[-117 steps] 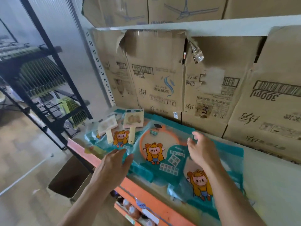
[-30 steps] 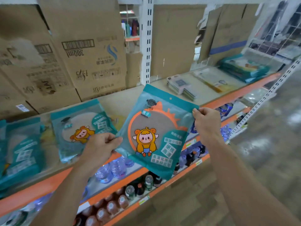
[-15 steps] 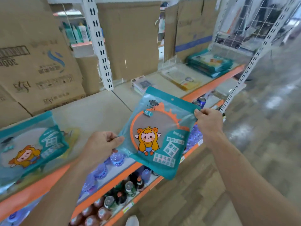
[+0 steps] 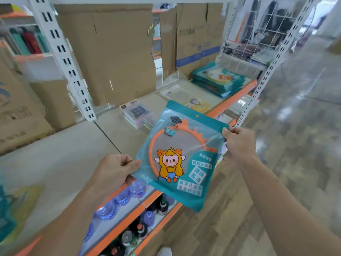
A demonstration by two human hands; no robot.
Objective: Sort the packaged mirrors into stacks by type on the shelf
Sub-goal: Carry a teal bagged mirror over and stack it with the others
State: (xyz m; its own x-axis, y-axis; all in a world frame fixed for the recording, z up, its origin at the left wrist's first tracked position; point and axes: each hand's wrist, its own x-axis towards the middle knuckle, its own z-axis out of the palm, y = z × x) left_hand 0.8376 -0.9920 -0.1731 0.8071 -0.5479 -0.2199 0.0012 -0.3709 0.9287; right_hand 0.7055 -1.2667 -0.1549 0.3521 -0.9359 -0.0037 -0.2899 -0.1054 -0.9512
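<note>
Packet [image 4: 180,157] carried rightward — teal stack [image 4: 218,80] nearer on shelf [image 4: 60,154] (orange-edged); glossy floor [image 4: 304,117].

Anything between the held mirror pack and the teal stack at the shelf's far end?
Nothing visible. Left hand and right hand hold the mirror pack aloft; a flat clear pack and a small pastel stack lie low on the shelf short of the teal stack.
</note>
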